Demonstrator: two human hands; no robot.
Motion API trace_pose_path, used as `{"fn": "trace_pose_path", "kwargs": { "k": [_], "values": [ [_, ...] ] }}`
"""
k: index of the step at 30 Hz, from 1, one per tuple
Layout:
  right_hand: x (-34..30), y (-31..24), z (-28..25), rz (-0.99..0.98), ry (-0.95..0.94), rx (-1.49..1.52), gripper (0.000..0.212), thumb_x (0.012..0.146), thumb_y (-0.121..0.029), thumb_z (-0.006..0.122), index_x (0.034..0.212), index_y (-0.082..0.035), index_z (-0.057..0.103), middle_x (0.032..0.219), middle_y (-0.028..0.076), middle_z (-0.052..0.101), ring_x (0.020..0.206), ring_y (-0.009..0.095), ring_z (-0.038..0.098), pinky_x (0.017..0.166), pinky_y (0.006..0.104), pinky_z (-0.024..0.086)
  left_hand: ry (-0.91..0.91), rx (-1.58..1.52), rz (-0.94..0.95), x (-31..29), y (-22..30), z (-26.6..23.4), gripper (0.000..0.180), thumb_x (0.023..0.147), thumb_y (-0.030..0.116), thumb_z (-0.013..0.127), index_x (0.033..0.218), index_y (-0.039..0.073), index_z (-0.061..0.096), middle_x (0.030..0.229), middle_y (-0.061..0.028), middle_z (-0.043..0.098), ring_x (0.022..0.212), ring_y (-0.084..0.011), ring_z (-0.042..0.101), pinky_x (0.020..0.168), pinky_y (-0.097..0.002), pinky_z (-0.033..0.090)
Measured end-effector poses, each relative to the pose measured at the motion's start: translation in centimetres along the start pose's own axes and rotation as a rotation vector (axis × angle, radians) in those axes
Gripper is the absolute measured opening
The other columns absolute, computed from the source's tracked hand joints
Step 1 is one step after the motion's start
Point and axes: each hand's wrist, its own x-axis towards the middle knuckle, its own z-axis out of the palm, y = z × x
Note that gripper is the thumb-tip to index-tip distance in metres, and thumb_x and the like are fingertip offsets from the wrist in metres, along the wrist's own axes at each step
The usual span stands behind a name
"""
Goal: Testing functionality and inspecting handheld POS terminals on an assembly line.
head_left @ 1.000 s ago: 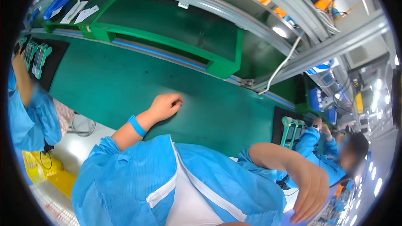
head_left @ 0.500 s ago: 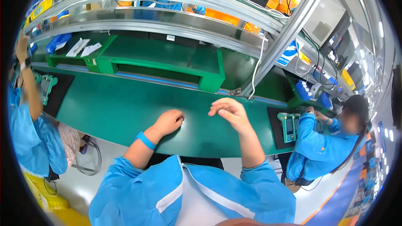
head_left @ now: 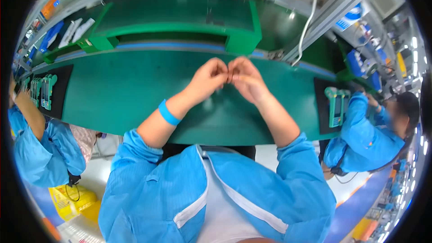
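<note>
My left hand (head_left: pixel 210 77) and my right hand (head_left: pixel 246 79) meet over the far part of the green work table (head_left: pixel 135 94). The fingers of both are curled, with fingertips pressed together or nearly touching. Whatever they pinch, if anything, is hidden or too small to make out. A blue band (head_left: pixel 168 113) circles my left wrist. Beyond the hands stands a low green shelf (head_left: pixel 171 20) along the back of the table.
Black mats with green handheld devices lie at the left (head_left: pixel 46 91) and right (head_left: pixel 335 105) ends. Co-workers in blue jackets sit at the left (head_left: pixel 38 153) and right (head_left: pixel 366 141). A metal post (head_left: pixel 330 18) with a white cable (head_left: pixel 308 24) rises at back right.
My hands were apart, the left loosely closed on the table and the right raised with fingers bent. Now they have come together, farther forward. The view has tilted down.
</note>
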Motion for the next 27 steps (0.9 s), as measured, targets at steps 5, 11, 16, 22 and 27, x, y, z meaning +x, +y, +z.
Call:
{"fn": "trace_pose_path", "kwargs": {
  "k": [5, 11, 16, 22, 27],
  "values": [
    [-0.6, 2.0, -1.1, 0.167, -0.012, 0.281, 0.033, 0.079, -0.003, 0.066, 0.106, -0.013, 0.05, 0.098, 0.002, 0.047, 0.091, 0.015, 0.049, 0.088, 0.0353, 0.042, 0.022, -0.37, -0.214, 0.0, -2.1, -0.9, 0.014, 0.087, 0.007, 0.059, 0.097, 0.0, 0.052, 0.089, -0.0093, 0.059, 0.077, -0.017, 0.057, 0.071, -0.0292, 0.048],
    [-0.2, 2.8, -1.8, 0.189, -0.085, 0.445, 0.029, 0.08, -0.002, 0.067, 0.102, -0.009, 0.051, 0.096, 0.005, 0.052, 0.09, 0.021, 0.052, 0.083, 0.0403, 0.046, -0.031, -0.537, -0.243, -0.8, -2.1, -1.3, 0.012, 0.083, 0.003, 0.059, 0.093, 0.002, 0.052, 0.088, -0.0073, 0.056, 0.082, -0.0183, 0.055, 0.077, -0.031, 0.046],
    [-0.2, 3.0, -2.1, 0.215, -0.097, 0.49, 0.03, 0.079, -0.002, 0.069, 0.102, -0.008, 0.051, 0.097, 0.005, 0.05, 0.089, 0.019, 0.051, 0.082, 0.0373, 0.045, -0.067, -0.593, -0.228, -1.2, -1.5, -1.2, 0.012, 0.082, 0.002, 0.059, 0.089, 0.004, 0.05, 0.088, -0.007, 0.055, 0.081, -0.018, 0.054, 0.076, -0.0319, 0.045],
    [-0.4, 3.2, -1.7, 0.236, -0.051, 0.493, 0.033, 0.078, 0.001, 0.069, 0.104, -0.008, 0.052, 0.097, 0.004, 0.051, 0.089, 0.016, 0.051, 0.083, 0.0326, 0.044, -0.102, -0.774, -0.265, -1.1, -1.4, -1.9, 0.015, 0.08, -0.001, 0.059, 0.085, 0.007, 0.047, 0.088, -0.0059, 0.053, 0.08, -0.0172, 0.053, 0.074, -0.0319, 0.045],
    [-0.4, 3.0, -1.4, 0.243, -0.011, 0.449, 0.036, 0.077, 0.006, 0.07, 0.104, -0.008, 0.052, 0.095, 0.003, 0.052, 0.087, 0.013, 0.052, 0.081, 0.0287, 0.046, 0.028, -0.348, -0.184, -1.5, -1.5, -1.4, 0.014, 0.081, -0.002, 0.06, 0.091, 0.003, 0.051, 0.089, -0.0062, 0.054, 0.081, -0.0176, 0.057, 0.074, -0.0297, 0.048]
  ]
}}
